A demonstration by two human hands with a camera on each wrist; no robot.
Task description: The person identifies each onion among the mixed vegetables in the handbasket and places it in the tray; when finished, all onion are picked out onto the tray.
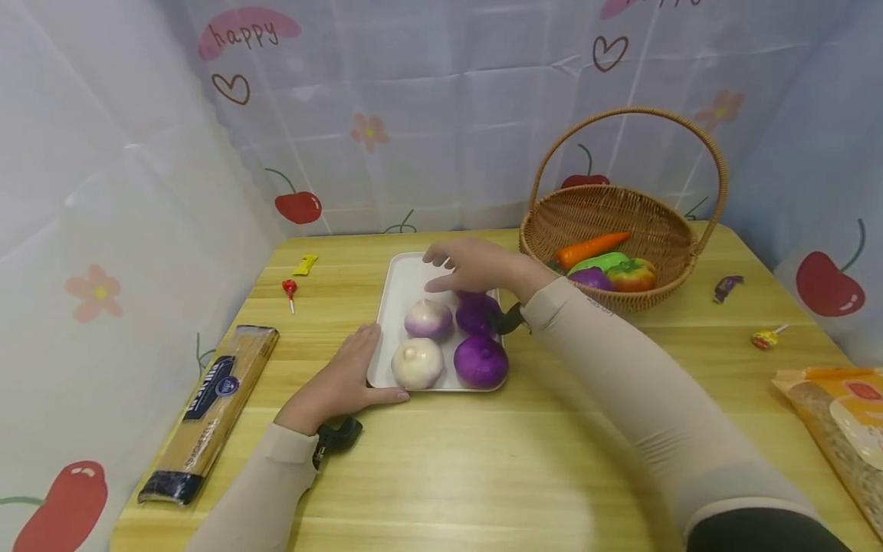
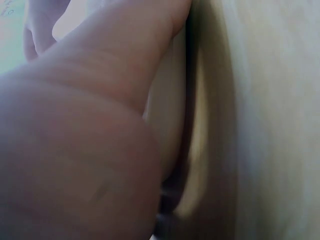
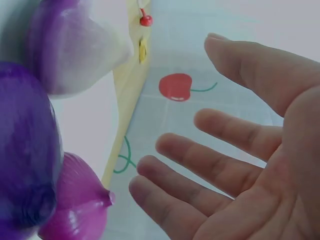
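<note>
A white tray (image 1: 403, 276) holds a pale turnip or onion (image 1: 418, 363), a white-and-purple one (image 1: 428, 319) and several purple onions (image 1: 480, 362). My left hand (image 1: 343, 376) rests against the tray's near left corner, fingers along the left edge and thumb at the front edge. Its fingertips are out of the left wrist view. Above the tray's far part hovers my right hand (image 1: 479, 264), fingers spread and apart from the vegetables. In the right wrist view, its palm (image 3: 250, 200) holds nothing; a magenta onion (image 3: 77, 200), partly hidden by it in the head view, lies nearby.
At the back right stands a wicker basket (image 1: 538, 238) with a carrot (image 1: 592, 249) and other vegetables. Spaghetti (image 1: 210, 414) lies at left, near a red lollipop (image 1: 290, 287) and yellow candy (image 1: 305, 264). Purple candy (image 1: 727, 288), a yellow lollipop (image 1: 767, 337) and a bag (image 1: 835, 422) lie right.
</note>
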